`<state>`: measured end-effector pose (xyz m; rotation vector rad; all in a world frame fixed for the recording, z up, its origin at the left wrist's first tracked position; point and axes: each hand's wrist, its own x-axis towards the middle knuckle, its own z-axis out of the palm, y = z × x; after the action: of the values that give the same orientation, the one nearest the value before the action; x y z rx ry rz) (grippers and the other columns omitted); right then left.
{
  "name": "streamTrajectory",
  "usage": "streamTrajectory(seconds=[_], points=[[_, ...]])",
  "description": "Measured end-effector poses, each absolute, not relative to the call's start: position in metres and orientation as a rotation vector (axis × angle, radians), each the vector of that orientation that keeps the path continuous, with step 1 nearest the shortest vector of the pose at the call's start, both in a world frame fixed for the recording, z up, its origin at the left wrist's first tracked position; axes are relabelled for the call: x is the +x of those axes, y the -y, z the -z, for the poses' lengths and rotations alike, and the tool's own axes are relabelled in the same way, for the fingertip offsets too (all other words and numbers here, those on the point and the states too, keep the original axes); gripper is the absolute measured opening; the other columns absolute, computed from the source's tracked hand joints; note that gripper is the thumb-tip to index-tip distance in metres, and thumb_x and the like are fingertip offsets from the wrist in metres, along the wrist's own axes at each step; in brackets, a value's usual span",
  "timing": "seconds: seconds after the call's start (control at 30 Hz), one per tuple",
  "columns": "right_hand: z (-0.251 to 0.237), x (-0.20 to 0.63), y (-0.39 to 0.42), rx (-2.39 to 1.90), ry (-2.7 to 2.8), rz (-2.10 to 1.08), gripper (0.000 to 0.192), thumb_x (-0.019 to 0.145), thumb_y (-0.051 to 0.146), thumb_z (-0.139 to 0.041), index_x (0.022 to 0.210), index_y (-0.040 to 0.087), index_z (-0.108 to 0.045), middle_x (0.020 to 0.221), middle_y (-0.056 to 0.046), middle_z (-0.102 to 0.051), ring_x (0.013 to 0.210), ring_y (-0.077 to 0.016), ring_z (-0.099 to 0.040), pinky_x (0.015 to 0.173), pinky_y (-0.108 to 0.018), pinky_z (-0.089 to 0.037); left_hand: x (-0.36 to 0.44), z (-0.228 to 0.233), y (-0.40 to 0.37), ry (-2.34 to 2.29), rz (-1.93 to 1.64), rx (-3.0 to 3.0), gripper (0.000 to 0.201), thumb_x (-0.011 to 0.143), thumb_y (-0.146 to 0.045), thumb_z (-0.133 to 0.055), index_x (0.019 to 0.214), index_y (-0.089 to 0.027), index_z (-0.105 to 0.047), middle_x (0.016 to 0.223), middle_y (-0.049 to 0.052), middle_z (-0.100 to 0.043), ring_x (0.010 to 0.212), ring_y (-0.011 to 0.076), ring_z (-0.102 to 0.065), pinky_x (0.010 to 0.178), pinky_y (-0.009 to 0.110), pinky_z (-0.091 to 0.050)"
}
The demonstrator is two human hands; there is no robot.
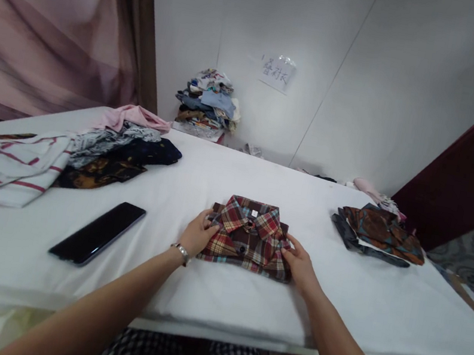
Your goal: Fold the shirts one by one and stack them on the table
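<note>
A plaid shirt (248,243) in red, brown and teal lies folded into a compact rectangle, its collar up at the far side and a dark button at the front. My left hand (199,233) grips its left edge, thumb on top and fingers along the side. At the opposite edge, my right hand (298,265) holds the shirt in the same way. The fingers' undersides are hidden by the cloth. A metal bracelet circles my left wrist.
On the white-covered table (182,289) lies a black phone (98,232) at left. Behind it are loose clothes (109,150), including a striped shirt (7,166). Folded garments (377,231) sit at right. A tall clothes stack (210,103) stands by the wall, near a paper sign (277,74).
</note>
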<state>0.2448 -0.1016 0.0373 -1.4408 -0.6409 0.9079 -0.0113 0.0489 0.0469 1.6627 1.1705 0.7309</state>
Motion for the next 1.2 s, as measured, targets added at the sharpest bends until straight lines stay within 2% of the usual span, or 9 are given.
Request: streamTrajectory(seconds=[0.07, 0.17, 0.33, 0.47, 0.63, 0.73, 0.83, 1.0, 1.2], points=[[-0.031, 0.247, 0.100, -1.489, 0.705, -0.883, 0.069, 0.064, 0.036, -0.074, 0.129, 0.020, -0.058, 0.090, -0.003, -0.076, 0.076, -0.0220, -0.070, 0.070, -0.036, -0.057, -0.013, -0.049, -0.046, -1.261, -0.702, 1.817, 0.050, 0.084, -0.031, -0.056, 0.131, -0.016, -0.051, 0.087, 0.004, -0.073, 0.082, 0.0231, -0.069, 0.078, 0.037, -0.054], [-0.026, 0.253, 0.102, -1.645, 0.874, -0.636, 0.055, 0.069, 0.038, -0.068, 0.121, 0.021, -0.065, 0.108, -0.007, -0.073, 0.094, -0.0258, -0.069, 0.081, -0.042, -0.057, -0.016, -0.056, -0.045, -1.302, -0.739, 1.990, 0.043, 0.085, -0.030, -0.055, 0.127, -0.020, -0.057, 0.107, 0.007, -0.073, 0.092, 0.0234, -0.069, 0.086, 0.037, -0.053], [-0.041, 0.253, 0.090, -1.777, 1.225, -0.071, 0.053, 0.080, 0.044, -0.060, 0.127, 0.020, -0.063, 0.145, -0.012, -0.052, 0.137, -0.0298, -0.044, 0.112, -0.051, -0.038, -0.005, -0.076, -0.062, -1.251, -0.834, 2.046, 0.043, 0.091, -0.037, -0.050, 0.130, -0.021, -0.055, 0.130, 0.009, -0.066, 0.113, 0.0239, -0.064, 0.099, 0.036, -0.049], [-0.058, 0.252, 0.050, -1.835, 1.200, -0.185, 0.057, 0.082, 0.043, -0.059, 0.134, 0.021, -0.057, 0.134, -0.012, -0.061, 0.121, -0.0274, -0.058, 0.105, -0.047, -0.044, 0.025, -0.086, -0.093, -1.252, -0.697, 1.964, 0.051, 0.092, -0.038, -0.050, 0.139, -0.017, -0.047, 0.139, 0.013, -0.060, 0.122, 0.0241, -0.060, 0.101, 0.034, -0.046], [-0.064, 0.264, 0.013, -1.864, 1.091, -0.355, 0.047, 0.077, 0.032, -0.060, 0.122, 0.019, -0.065, 0.085, -0.002, -0.072, 0.078, -0.0204, -0.066, 0.080, -0.037, -0.053, 0.054, -0.087, -0.112, -1.266, -0.649, 1.951, 0.048, 0.086, -0.032, -0.059, 0.131, -0.016, -0.054, 0.116, 0.011, -0.072, 0.101, 0.0220, -0.069, 0.085, 0.030, -0.052], [-0.060, 0.268, 0.013, -1.759, 1.089, -0.284, 0.045, 0.080, 0.036, -0.058, 0.121, 0.018, -0.066, 0.076, -0.001, -0.070, 0.070, -0.0190, -0.063, 0.071, -0.033, -0.053, 0.057, -0.083, -0.113, -1.260, -0.716, 1.973, 0.041, 0.090, -0.037, -0.054, 0.127, -0.019, -0.056, 0.117, 0.009, -0.071, 0.103, 0.0201, -0.067, 0.087, 0.029, -0.051], [-0.055, 0.267, 0.017, -1.927, 1.153, -0.246, 0.042, 0.081, 0.031, -0.059, 0.120, 0.018, -0.067, 0.077, -0.002, -0.071, 0.074, -0.0206, -0.066, 0.075, -0.034, -0.053, 0.055, -0.077, -0.115, -1.290, -0.675, 1.991, 0.041, 0.086, -0.038, -0.058, 0.120, -0.017, -0.060, 0.112, 0.011, -0.073, 0.102, 0.0237, -0.068, 0.087, 0.032, -0.051], [-0.064, 0.259, 0.028, -2.070, 1.343, -0.072, 0.041, 0.087, 0.031, -0.054, 0.124, 0.017, -0.065, 0.116, -0.013, -0.070, 0.109, -0.0263, -0.064, 0.097, -0.042, -0.048, 0.044, -0.084, -0.104, -1.286, -0.656, 2.040, 0.044, 0.089, -0.037, -0.053, 0.126, -0.014, -0.058, 0.125, 0.014, -0.068, 0.114, 0.0256, -0.064, 0.098, 0.036, -0.048], [-0.082, 0.234, 0.044, -1.915, 1.726, 0.119, 0.059, 0.096, 0.052, -0.039, 0.147, 0.022, -0.044, 0.158, -0.009, -0.034, 0.149, -0.0260, -0.022, 0.118, -0.051, -0.022, 0.037, -0.084, -0.062, -0.951, -0.705, 2.520, 0.057, 0.096, -0.051, -0.038, 0.142, -0.018, -0.046, 0.154, 0.011, -0.043, 0.145, 0.0262, -0.033, 0.120, 0.046, -0.025]])
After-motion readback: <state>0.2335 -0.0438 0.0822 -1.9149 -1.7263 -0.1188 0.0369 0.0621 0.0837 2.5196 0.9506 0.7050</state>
